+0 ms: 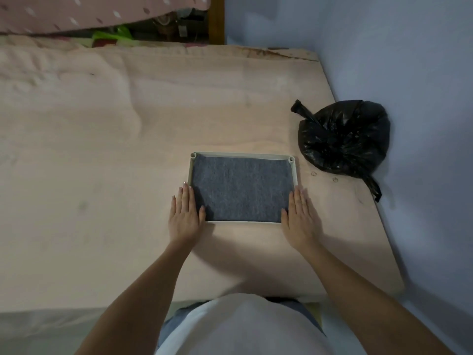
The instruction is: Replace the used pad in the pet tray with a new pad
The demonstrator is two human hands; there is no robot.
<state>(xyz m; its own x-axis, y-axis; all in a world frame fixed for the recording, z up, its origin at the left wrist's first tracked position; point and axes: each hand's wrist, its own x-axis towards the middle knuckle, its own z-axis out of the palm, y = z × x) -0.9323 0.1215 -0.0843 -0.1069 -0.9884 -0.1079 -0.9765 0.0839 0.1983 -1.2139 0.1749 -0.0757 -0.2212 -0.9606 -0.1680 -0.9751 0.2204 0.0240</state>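
While the grey pad (pixel 242 188) lies flat inside the pale pet tray (pixel 243 155) on the mattress (pixel 102 149), both hands rest flat, fingers straight: left hand (pixel 185 213) at its left edge, right hand (pixel 300 216) at its right. Tied black bag (pixel 344 135) sits just beside the tray's far right corner.

A tied black bag (pixel 344 135) is sitting right of centre on the beige mattress (pixel 102 149), a pink spotted cloth (pixel 76 14) hanging upper left
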